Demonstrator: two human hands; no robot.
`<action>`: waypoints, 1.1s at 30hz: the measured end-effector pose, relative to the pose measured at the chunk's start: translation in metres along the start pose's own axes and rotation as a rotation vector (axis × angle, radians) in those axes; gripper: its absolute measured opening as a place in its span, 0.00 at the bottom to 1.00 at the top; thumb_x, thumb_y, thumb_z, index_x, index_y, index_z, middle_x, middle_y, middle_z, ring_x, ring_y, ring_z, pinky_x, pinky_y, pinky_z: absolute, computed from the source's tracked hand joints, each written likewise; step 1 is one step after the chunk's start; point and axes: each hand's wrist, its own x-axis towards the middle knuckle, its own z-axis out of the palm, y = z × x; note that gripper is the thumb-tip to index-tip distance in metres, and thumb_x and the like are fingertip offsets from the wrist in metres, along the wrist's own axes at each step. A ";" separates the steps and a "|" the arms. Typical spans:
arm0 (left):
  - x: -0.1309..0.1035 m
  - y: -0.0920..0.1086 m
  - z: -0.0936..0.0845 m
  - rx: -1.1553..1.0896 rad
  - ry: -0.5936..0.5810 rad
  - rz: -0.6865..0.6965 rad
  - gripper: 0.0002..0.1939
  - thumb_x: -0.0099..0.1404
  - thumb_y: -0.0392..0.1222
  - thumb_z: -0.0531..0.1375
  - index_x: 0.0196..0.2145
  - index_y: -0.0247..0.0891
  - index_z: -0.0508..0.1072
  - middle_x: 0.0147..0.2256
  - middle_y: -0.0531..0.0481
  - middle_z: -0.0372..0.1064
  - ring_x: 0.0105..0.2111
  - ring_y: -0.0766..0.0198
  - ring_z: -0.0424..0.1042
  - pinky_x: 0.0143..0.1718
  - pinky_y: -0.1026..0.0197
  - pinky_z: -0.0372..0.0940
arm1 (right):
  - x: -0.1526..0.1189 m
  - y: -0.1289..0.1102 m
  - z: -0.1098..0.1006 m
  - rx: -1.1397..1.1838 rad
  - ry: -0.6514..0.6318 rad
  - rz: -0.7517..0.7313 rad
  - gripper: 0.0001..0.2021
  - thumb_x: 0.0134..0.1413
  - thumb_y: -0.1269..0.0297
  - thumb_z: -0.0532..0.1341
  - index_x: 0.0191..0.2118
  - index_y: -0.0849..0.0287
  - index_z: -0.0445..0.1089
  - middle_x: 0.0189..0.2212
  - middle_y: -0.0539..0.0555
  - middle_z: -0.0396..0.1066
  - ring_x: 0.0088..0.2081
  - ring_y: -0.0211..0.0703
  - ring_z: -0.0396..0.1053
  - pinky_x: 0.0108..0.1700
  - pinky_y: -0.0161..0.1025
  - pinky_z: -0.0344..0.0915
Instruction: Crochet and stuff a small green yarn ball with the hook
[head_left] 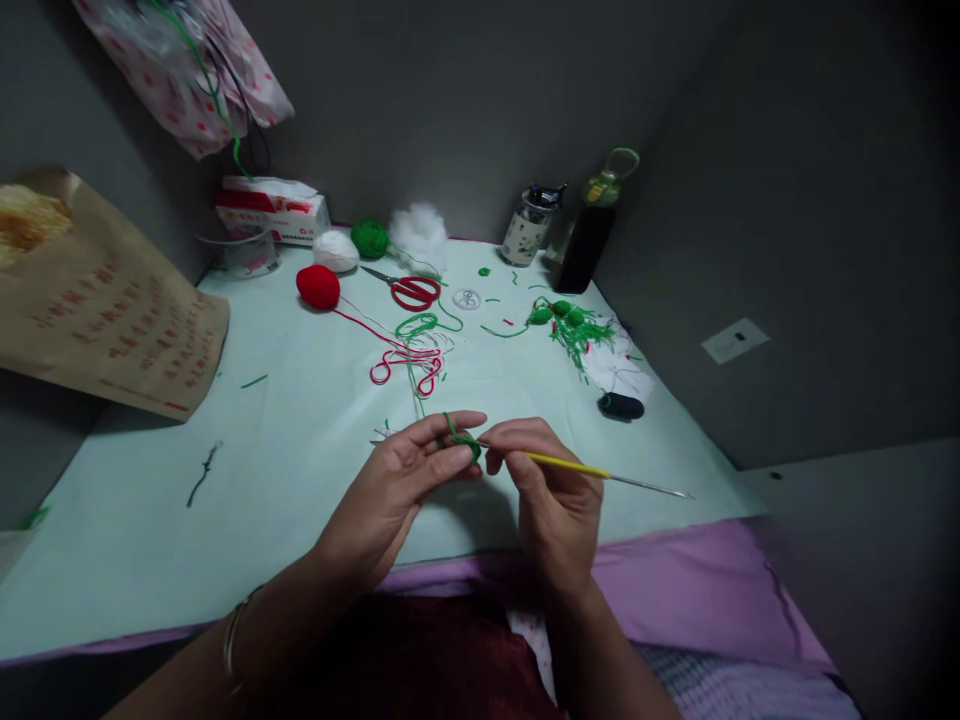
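Note:
My left hand [409, 468] pinches a small piece of green crochet work [474, 450] between thumb and fingers, with green yarn running over its index finger. In my right hand [551, 480] is a crochet hook [570, 463] with a yellow handle, its thin metal rear end pointing right. The hook's working tip meets the green piece; the exact stitch is too small to make out. Beyond my hands lie tangled strands of red, white and green yarn [420, 360]. One green strand leads from the tangle down to my left hand.
Red-handled scissors [415, 292], a red yarn ball [318, 288], a white ball [335, 250], a green ball [369, 238] and white stuffing [418, 235] lie at the back. A paper bag [127, 310] stands left. A dark bottle [589, 240] and green tasselled pieces [574, 325] are right.

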 end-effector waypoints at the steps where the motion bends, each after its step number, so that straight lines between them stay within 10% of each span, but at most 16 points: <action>1: 0.000 0.000 0.000 -0.001 0.014 -0.003 0.14 0.62 0.39 0.71 0.46 0.41 0.82 0.35 0.52 0.78 0.36 0.67 0.73 0.46 0.63 0.63 | 0.000 0.000 0.000 -0.001 -0.001 -0.002 0.10 0.66 0.70 0.61 0.42 0.51 0.80 0.37 0.52 0.76 0.38 0.42 0.73 0.40 0.42 0.72; 33: 0.002 0.001 -0.005 -0.042 -0.026 -0.089 0.22 0.62 0.37 0.70 0.54 0.39 0.77 0.34 0.50 0.77 0.37 0.65 0.75 0.48 0.62 0.65 | -0.001 0.008 -0.001 0.225 0.039 0.144 0.07 0.66 0.62 0.62 0.40 0.52 0.79 0.35 0.51 0.75 0.31 0.38 0.71 0.36 0.39 0.72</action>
